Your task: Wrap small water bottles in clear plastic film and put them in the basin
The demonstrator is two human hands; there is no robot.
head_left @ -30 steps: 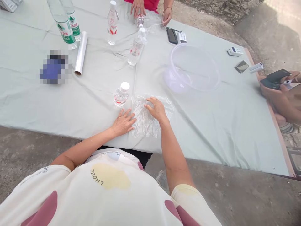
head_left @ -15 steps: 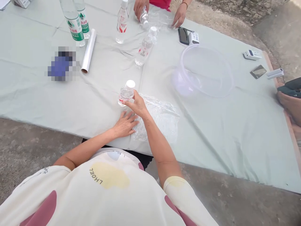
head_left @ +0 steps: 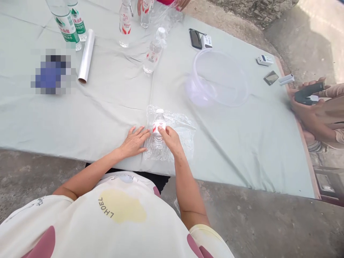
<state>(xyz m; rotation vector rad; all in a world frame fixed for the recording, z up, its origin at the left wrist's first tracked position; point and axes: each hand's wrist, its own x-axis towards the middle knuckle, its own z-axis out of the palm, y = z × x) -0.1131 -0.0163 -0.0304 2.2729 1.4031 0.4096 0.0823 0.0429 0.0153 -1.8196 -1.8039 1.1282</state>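
Observation:
A small clear water bottle (head_left: 158, 142) with a white cap and a red-and-white label lies on its side, cap pointing away from me. Beneath it a sheet of clear plastic film (head_left: 184, 138) is spread, wrinkled, over the table. My right hand (head_left: 172, 140) grips the bottle from the right, thumb across the label. To the left, my left hand (head_left: 135, 141) rests flat with fingers spread, its fingertips at the film's left edge near the bottle.
Beyond stand two more bottles (head_left: 125, 25) (head_left: 153, 53). A roll of film (head_left: 86, 57) and large green-labelled bottles (head_left: 66, 27) are at left. A clear basin (head_left: 220, 77) sits right of centre. A co-worker's hand (head_left: 183, 4) works at the far edge; another person (head_left: 317, 111) is at right.
My right hand has brought the bottle from upright beside the film to lying on it. My left hand stays flat. The far co-worker's bottle now stands upright, and the view has shifted rightward.

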